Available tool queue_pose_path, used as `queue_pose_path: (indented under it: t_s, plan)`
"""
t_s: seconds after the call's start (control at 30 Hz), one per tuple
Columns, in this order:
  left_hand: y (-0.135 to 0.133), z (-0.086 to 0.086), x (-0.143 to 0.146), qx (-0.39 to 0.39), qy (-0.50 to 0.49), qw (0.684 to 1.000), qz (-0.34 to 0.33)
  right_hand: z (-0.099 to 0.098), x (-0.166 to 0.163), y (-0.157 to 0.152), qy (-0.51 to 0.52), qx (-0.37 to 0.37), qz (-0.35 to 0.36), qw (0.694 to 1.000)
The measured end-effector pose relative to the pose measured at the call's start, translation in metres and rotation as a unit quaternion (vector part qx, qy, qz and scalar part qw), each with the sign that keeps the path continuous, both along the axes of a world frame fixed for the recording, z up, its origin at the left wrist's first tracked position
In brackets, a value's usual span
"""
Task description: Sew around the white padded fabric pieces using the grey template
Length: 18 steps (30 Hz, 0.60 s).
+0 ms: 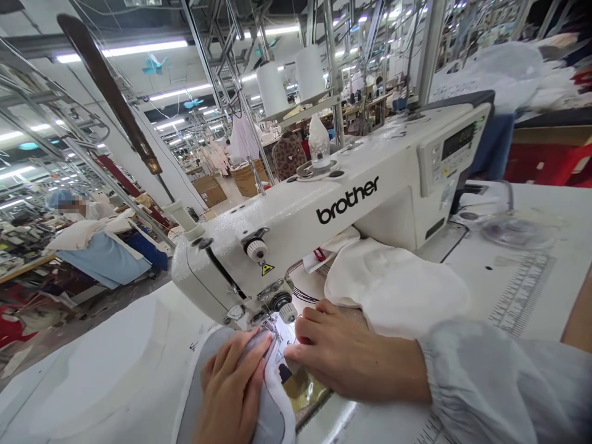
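My left hand (235,385) lies with stretched fingers on a grey panel (210,351) with a white fabric edge, its fingertips close to the needle and presser foot (272,327) of a white sewing machine (296,209). A thin reddish line runs along the panel's curved edge. Just right of the needle, my right hand (346,351) has its fingers curled in and the thumb towards the panel's edge. Whatever these fingers pinch, if anything, is hidden. Behind the right hand, a bunched white cloth (393,280) sits under the machine arm.
Two white thread cones (272,88) stand on a rack behind the machine. A clear round dish (515,229) and a ruler marking (522,293) are on the tabletop at right. In the left background, a person in a blue cap (62,198) is near piled fabric (104,250).
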<state>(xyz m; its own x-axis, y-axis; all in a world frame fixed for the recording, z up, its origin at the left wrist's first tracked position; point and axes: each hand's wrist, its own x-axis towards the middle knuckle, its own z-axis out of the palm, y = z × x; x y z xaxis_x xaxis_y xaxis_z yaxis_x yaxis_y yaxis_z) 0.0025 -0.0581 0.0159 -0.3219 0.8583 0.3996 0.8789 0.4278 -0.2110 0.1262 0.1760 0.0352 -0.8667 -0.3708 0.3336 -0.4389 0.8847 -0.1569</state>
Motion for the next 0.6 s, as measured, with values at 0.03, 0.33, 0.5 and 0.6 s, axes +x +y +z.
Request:
queue_pose_path:
  t_s: [0.03, 0.33, 0.5, 0.6]
  plan:
    - [0.001, -0.005, 0.004, 0.008, 0.014, 1.0, 0.013, 0.0, 0.0, 0.0, 0.001, -0.002, 0.0, 1.0]
    - [0.013, -0.008, 0.032, 0.048, -0.009, 0.996, 0.078, 0.002, 0.002, -0.003, 0.011, 0.009, 0.0, 1.0]
    - [0.01, -0.003, 0.025, 0.072, -0.026, 0.996, 0.052, 0.003, 0.001, -0.003, -0.014, 0.015, -0.001, 1.0]
    - [0.011, -0.008, 0.028, 0.065, -0.021, 0.996, 0.057, 0.003, 0.0, -0.003, -0.015, 0.012, -0.004, 1.0]
